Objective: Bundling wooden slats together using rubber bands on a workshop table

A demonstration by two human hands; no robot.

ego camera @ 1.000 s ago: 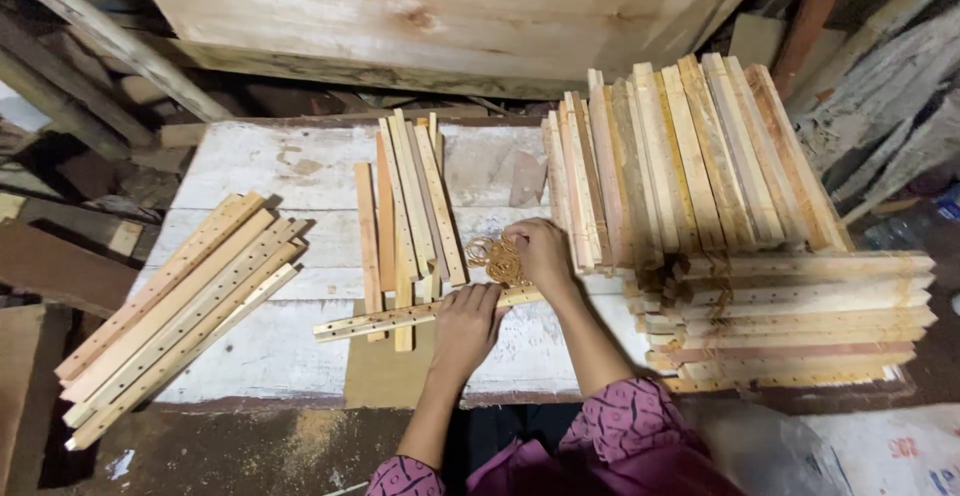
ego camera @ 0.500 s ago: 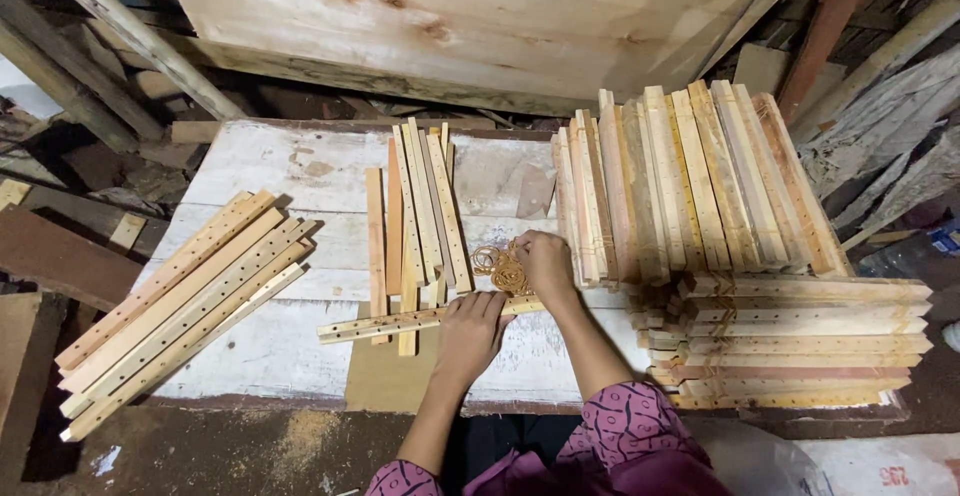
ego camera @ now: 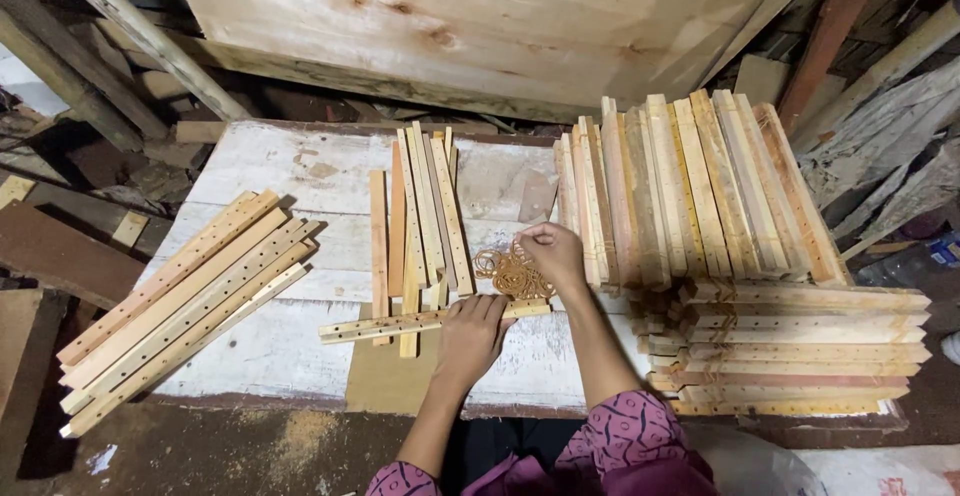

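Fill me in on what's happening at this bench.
A person sits at a white-painted workbench strewn with drilled wooden slats. The left hand presses on a pair of slats lying crosswise at the bench's front. The right hand has its fingers at a small pile of rubber bands. More slats lie loose in the middle, in a bundle at the left, and in a tall crisscrossed stack at the right.

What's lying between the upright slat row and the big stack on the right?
In the head view, a pile of rubber bands sits on the white table, with the right hand on them.
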